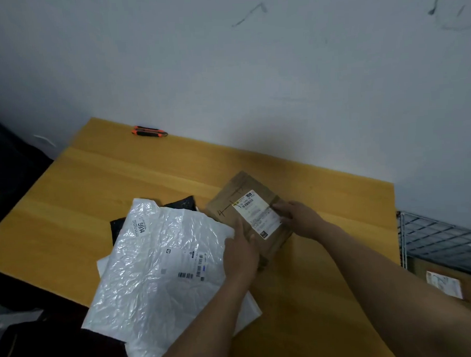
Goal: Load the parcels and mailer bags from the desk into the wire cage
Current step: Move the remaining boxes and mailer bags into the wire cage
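A brown cardboard parcel point(238, 197) with a white shipping label lies on the yellow desk point(94, 184), right of centre. My left hand point(241, 255) grips its near left edge and my right hand point(298, 216) holds its right side. To the left lies a large crinkled white mailer bag point(157, 262) marked 5914. It covers most of a black mailer bag point(184, 202) and a second white bag point(102, 266). The wire cage point(442, 239) stands at the right beside the desk, with a labelled cardboard box point(447, 285) inside it.
An orange and black utility knife point(149, 131) rests at the desk's far edge by the white wall. Dark objects fill the floor area at the left and lower left. Bare desk surface lies on the far left side and in front of the cage.
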